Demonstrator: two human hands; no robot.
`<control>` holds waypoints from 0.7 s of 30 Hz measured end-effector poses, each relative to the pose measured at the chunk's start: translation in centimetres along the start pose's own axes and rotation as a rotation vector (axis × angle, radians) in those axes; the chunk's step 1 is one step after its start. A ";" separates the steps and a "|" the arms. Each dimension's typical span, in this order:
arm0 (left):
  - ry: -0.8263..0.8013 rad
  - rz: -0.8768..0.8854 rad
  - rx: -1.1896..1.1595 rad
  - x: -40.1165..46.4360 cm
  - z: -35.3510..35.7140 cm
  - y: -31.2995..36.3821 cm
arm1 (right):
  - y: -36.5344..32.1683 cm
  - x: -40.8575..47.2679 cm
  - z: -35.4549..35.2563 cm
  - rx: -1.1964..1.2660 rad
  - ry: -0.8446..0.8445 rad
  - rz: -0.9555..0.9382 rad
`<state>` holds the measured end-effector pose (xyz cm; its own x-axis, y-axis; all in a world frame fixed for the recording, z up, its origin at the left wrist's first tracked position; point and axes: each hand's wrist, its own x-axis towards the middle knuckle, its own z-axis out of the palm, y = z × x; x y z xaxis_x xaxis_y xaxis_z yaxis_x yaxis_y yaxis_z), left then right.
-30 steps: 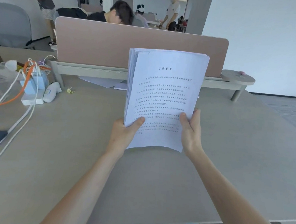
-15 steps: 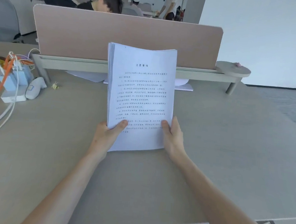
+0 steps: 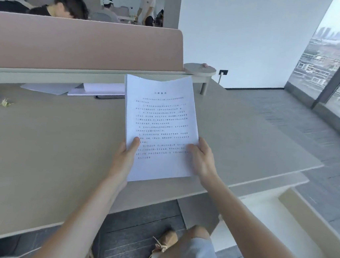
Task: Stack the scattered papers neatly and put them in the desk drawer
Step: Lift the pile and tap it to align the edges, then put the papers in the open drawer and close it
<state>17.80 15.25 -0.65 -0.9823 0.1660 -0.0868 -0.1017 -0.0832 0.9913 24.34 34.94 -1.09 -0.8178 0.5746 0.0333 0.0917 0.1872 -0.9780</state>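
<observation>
A thick stack of printed white papers [image 3: 159,117] is held above the beige desk [image 3: 47,147], tilted back with its lower edge near the desk's front right. My left hand [image 3: 125,157] grips the stack's lower left edge, thumb on the top sheet. My right hand [image 3: 201,159] grips the lower right edge. An open pale drawer [image 3: 295,207] shows below the desk's right end, only partly in view.
Loose sheets [image 3: 49,87] and a flat white pad [image 3: 103,91] lie under the pink divider [image 3: 79,43]. A small round shelf [image 3: 199,69] stands at the back right. My knee and shoe [image 3: 165,242] are below the desk. People sit and stand beyond the divider.
My view has swung to the right and down. The paper stack has tipped back and come lower, over the desk's right part. Both hands keep their grip. The drawer has come into view.
</observation>
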 end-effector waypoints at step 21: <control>-0.370 -0.187 0.015 -23.3 18.8 -5.8 | 7.2 -17.3 -27.5 -0.134 0.251 0.206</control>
<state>44.22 30.30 -2.53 -0.8238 0.5194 -0.2271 -0.2684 -0.0045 0.9633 54.76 48.29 -3.09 -0.6108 0.7859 -0.0964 0.3280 0.1403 -0.9342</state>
